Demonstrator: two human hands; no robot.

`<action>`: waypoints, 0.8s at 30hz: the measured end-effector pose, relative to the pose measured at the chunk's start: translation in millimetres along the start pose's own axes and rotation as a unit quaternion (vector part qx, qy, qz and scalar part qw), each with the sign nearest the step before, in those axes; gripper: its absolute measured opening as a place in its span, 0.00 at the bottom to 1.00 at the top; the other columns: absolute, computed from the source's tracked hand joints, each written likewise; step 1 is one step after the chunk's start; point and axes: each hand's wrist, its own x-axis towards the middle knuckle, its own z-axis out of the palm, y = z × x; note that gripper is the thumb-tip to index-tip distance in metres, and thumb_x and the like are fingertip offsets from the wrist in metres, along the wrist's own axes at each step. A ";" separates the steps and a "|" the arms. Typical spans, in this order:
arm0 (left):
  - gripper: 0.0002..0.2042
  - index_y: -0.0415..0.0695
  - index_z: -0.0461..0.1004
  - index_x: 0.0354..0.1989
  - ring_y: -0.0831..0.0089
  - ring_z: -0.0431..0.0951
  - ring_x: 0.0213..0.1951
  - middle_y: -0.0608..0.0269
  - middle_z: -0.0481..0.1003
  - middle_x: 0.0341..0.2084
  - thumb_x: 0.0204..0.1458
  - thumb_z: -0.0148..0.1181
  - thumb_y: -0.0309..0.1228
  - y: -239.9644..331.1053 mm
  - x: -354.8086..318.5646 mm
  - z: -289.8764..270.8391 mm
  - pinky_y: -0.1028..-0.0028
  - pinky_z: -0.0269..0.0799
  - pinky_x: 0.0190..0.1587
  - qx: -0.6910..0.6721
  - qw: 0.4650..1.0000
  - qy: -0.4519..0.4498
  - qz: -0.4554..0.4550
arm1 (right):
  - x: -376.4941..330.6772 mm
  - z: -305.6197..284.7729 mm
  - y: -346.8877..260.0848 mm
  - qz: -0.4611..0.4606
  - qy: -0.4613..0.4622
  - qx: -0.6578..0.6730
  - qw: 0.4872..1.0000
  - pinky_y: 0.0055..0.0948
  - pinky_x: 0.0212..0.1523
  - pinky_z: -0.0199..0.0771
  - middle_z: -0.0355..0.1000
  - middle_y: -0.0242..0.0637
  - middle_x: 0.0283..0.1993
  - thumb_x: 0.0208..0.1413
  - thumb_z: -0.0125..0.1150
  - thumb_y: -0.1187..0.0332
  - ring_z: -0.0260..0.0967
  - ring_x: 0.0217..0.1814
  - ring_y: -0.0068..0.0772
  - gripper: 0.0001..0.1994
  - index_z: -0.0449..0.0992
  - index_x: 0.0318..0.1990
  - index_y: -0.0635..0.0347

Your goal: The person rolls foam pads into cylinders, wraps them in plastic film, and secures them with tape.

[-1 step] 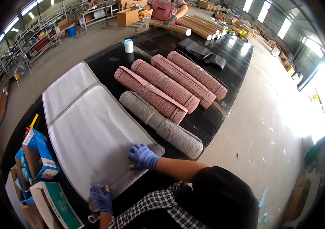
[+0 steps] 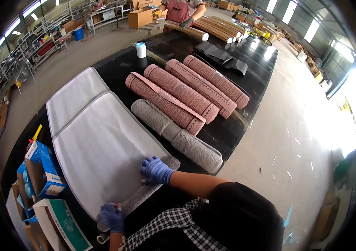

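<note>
A grey plush mat [image 2: 107,146] lies with its pale backing up, and its near edge is turned over into a short fluffy roll. In a blue glove, my left hand [image 2: 112,218] curls round the left end of that roll; its fingers are partly hidden. My right hand [image 2: 157,170], gloved alike, grips the roll near its right end, fingers bent over the backing. A tube end [image 2: 102,238] shows below my left hand. Beyond the mat lies a finished grey plush roll [image 2: 178,136], beside several pink patterned rolled mats [image 2: 182,94].
The black table [image 2: 167,46] carries a white-and-blue can [image 2: 141,50] and black plastic sheets [image 2: 222,58]. Cardboard boxes [image 2: 54,180] and a green-white box [image 2: 67,224] stand at left. Across the table a person [image 2: 180,14] in a pink apron handles a long roll [image 2: 188,31].
My left hand's fingers have closed in a little over the roll's end. My right hand has shifted very slightly. Across the table, the person's long roll has moved slightly.
</note>
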 end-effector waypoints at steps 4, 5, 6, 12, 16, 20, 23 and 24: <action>0.20 0.44 0.74 0.43 0.49 0.76 0.37 0.51 0.76 0.37 0.58 0.52 0.50 19.0 -16.0 36.7 0.50 0.72 0.42 0.148 0.951 0.175 0.207 | 0.6 11.3 13.8 -0.015 -0.107 0.030 0.994 0.45 0.55 0.66 0.73 0.39 0.45 0.52 0.64 0.45 0.68 0.55 0.41 0.20 0.80 0.39 0.51; 0.21 0.44 0.75 0.45 0.49 0.76 0.38 0.50 0.76 0.38 0.57 0.53 0.50 16.3 -20.8 37.5 0.49 0.72 0.43 0.135 0.961 0.152 0.188 | -1.3 7.3 6.4 -0.017 -0.108 0.031 0.993 0.45 0.55 0.66 0.73 0.39 0.45 0.52 0.64 0.45 0.68 0.55 0.41 0.20 0.80 0.39 0.51; 0.22 0.44 0.75 0.46 0.48 0.76 0.39 0.50 0.77 0.38 0.57 0.53 0.50 13.0 -24.2 35.0 0.49 0.72 0.45 0.124 0.970 0.131 0.166 | -3.4 -4.9 -7.7 -0.005 -0.100 0.008 0.995 0.45 0.55 0.67 0.73 0.39 0.46 0.52 0.64 0.44 0.68 0.54 0.41 0.20 0.80 0.40 0.51; 0.22 0.44 0.76 0.44 0.46 0.75 0.43 0.47 0.76 0.40 0.54 0.58 0.52 -11.7 27.0 9.4 0.48 0.71 0.50 0.095 0.982 -0.072 0.145 | -20.1 42.3 -35.9 -0.057 0.165 0.012 0.985 0.46 0.54 0.69 0.73 0.40 0.47 0.52 0.62 0.45 0.69 0.54 0.44 0.20 0.80 0.42 0.50; 0.21 0.51 0.72 0.46 0.47 0.72 0.46 0.52 0.73 0.43 0.56 0.59 0.55 5.9 26.0 -11.6 0.47 0.69 0.50 0.100 0.990 0.090 0.049 | 42.8 3.8 -21.3 0.057 -0.142 0.091 0.984 0.48 0.51 0.71 0.75 0.39 0.46 0.55 0.59 0.46 0.70 0.54 0.44 0.18 0.81 0.40 0.48; 0.24 0.47 0.71 0.49 0.54 0.73 0.46 0.57 0.74 0.44 0.51 0.62 0.51 10.7 29.9 20.2 0.52 0.69 0.49 0.135 0.977 0.072 0.150 | 55.6 15.3 -19.2 0.029 -0.033 0.008 0.999 0.47 0.56 0.66 0.76 0.36 0.46 0.59 0.57 0.44 0.70 0.54 0.43 0.19 0.82 0.38 0.48; 0.25 0.46 0.72 0.50 0.54 0.74 0.46 0.56 0.74 0.44 0.48 0.64 0.48 10.1 51.9 22.1 0.53 0.71 0.47 0.152 0.981 0.026 0.116 | 35.8 23.0 -22.5 -0.018 0.015 0.019 1.000 0.46 0.63 0.61 0.74 0.37 0.50 0.58 0.58 0.43 0.68 0.59 0.41 0.21 0.80 0.46 0.49; 0.26 0.45 0.72 0.50 0.54 0.75 0.45 0.55 0.75 0.44 0.46 0.65 0.47 7.7 60.2 21.9 0.53 0.72 0.46 0.143 0.984 -0.022 0.100 | 37.5 22.4 -25.8 -0.027 0.011 0.023 0.999 0.46 0.63 0.61 0.74 0.37 0.50 0.58 0.58 0.43 0.68 0.59 0.41 0.21 0.80 0.46 0.49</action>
